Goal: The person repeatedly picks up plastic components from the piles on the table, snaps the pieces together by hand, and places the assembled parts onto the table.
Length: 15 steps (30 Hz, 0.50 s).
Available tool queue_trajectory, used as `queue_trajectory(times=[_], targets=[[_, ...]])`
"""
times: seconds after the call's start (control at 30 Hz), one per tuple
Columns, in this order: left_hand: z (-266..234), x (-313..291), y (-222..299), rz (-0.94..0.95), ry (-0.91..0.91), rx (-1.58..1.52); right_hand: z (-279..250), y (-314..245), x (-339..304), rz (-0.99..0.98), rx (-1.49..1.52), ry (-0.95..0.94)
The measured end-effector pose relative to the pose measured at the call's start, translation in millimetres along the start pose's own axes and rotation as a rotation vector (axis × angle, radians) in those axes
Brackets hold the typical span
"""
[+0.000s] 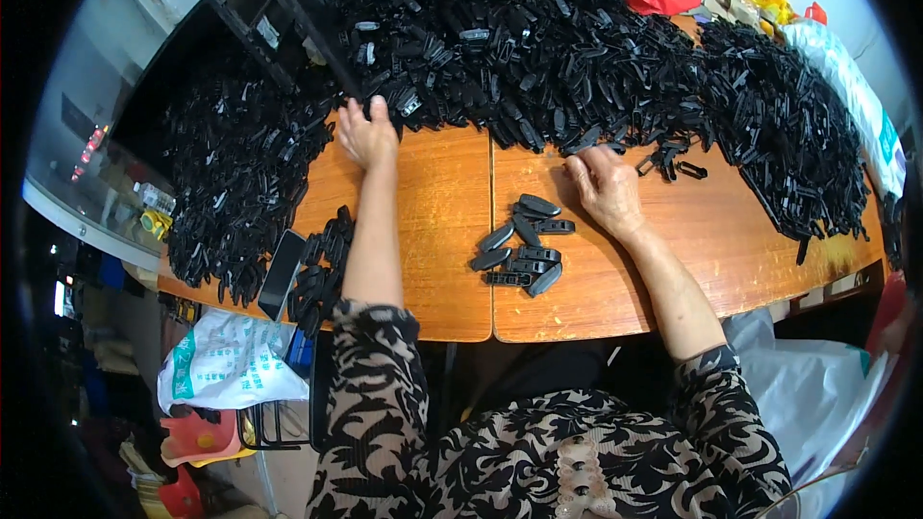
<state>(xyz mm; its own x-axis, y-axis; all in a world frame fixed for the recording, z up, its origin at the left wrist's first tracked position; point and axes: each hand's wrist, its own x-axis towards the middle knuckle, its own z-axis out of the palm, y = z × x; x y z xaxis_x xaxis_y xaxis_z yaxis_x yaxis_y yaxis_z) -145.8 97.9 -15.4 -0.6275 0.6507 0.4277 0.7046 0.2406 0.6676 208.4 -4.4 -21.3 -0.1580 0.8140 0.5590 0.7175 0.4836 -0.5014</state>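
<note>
My left hand (pixel 368 135) reaches to the near edge of the big heap of small black plastic parts (pixel 538 48). Its fingers are spread, and nothing shows in them. On the right half of the wooden table (pixel 433 221), my right hand (pixel 608 190) rests by the heap's edge with fingers curled downward; whatever they hold, if anything, is hidden. Between my arms lies a small group of black oblong plastic parts (pixel 521 252), some smooth-topped, some showing hollow frames. A few loose black frame-like parts (pixel 673 165) lie just right of my right hand.
More black parts are heaped at left (pixel 231 173) and right (pixel 793 125). A dark phone (pixel 281 274) lies beside a smaller pile (pixel 325 264) by my left forearm. A black crate (pixel 312 14) tips over the heap. White plastic bags (pixel 231 360) sit below the table edge.
</note>
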Motion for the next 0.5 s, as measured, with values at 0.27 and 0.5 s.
queue_trajectory(times=[0.27,0.5], targets=[[34,13,-9,-0.094,-0.217,0.100,-13,4,9,0.107,-0.437,-0.085],[25,-29,1,0.009,-0.122,0.033,-7,-4,9,-0.015,-0.383,-0.081]])
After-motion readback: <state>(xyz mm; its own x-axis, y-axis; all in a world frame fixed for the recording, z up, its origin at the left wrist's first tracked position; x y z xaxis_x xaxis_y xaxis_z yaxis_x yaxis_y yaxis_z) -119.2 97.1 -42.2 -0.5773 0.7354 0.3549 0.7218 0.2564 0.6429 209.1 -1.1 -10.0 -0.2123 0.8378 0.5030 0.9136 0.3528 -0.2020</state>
